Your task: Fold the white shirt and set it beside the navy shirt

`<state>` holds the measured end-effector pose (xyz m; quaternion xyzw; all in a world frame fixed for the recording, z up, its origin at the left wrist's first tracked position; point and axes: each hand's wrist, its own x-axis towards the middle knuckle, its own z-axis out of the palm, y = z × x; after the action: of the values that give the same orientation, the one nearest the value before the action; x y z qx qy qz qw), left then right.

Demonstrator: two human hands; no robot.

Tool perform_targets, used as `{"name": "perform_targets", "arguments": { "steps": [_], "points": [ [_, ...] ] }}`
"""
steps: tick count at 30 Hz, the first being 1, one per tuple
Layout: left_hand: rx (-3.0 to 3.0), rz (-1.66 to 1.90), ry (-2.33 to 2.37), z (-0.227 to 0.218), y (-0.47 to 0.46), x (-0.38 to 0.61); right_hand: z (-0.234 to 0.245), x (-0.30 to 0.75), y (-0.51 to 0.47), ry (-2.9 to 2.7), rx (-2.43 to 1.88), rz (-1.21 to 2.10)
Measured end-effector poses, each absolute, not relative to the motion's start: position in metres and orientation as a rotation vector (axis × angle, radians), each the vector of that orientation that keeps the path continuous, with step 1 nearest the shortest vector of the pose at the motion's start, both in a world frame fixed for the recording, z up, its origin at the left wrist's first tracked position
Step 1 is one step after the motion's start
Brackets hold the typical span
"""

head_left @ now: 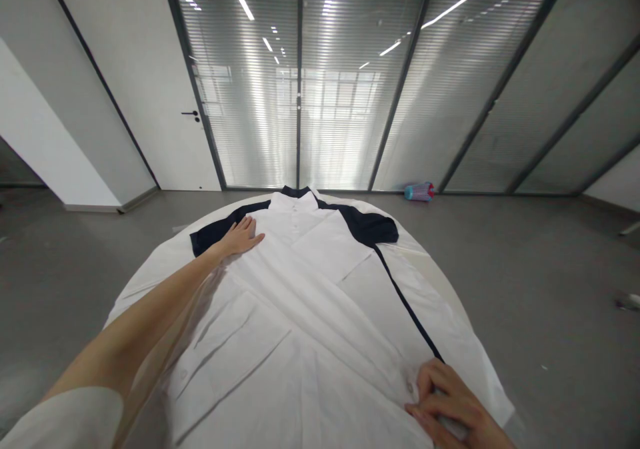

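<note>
A white shirt [310, 302] with navy shoulder panels and a navy collar lies spread out, front up, on a round white table [150, 269]. My left hand [243, 236] rests flat on the shirt's far left shoulder, fingers stretched out, arm reaching across. My right hand [450, 402] is at the near right, fingers curled and pressed onto the shirt's lower edge beside the navy side stripe; it seems to pinch the fabric.
Grey floor surrounds the table. A glass wall with blinds [350, 82] and a white door [170, 102] stand behind. A pink and blue cylinder [419, 192] lies on the floor by the glass.
</note>
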<state>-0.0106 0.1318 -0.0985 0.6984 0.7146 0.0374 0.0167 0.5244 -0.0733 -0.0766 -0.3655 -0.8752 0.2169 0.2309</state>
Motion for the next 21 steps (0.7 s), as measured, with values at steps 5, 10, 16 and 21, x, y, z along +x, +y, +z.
{"name": "perform_targets", "arguments": {
  "steps": [5,10,16,21],
  "points": [
    [2.275,0.177,2.285,-0.088,0.122,0.002,-0.072,0.526,-0.076,-2.426,-1.129,0.642],
    [2.652,0.391,1.802,-0.073,0.095,0.028,-0.069,0.529,-0.072,-2.360,-1.305,0.702],
    [2.695,0.407,1.460,-0.068,0.098,0.057,-0.066,0.517,-0.058,-2.146,-1.559,0.634],
    [2.411,0.491,1.581,-0.075,0.131,0.065,-0.060,0.508,-0.059,-2.148,-1.600,0.629]
  ]
}}
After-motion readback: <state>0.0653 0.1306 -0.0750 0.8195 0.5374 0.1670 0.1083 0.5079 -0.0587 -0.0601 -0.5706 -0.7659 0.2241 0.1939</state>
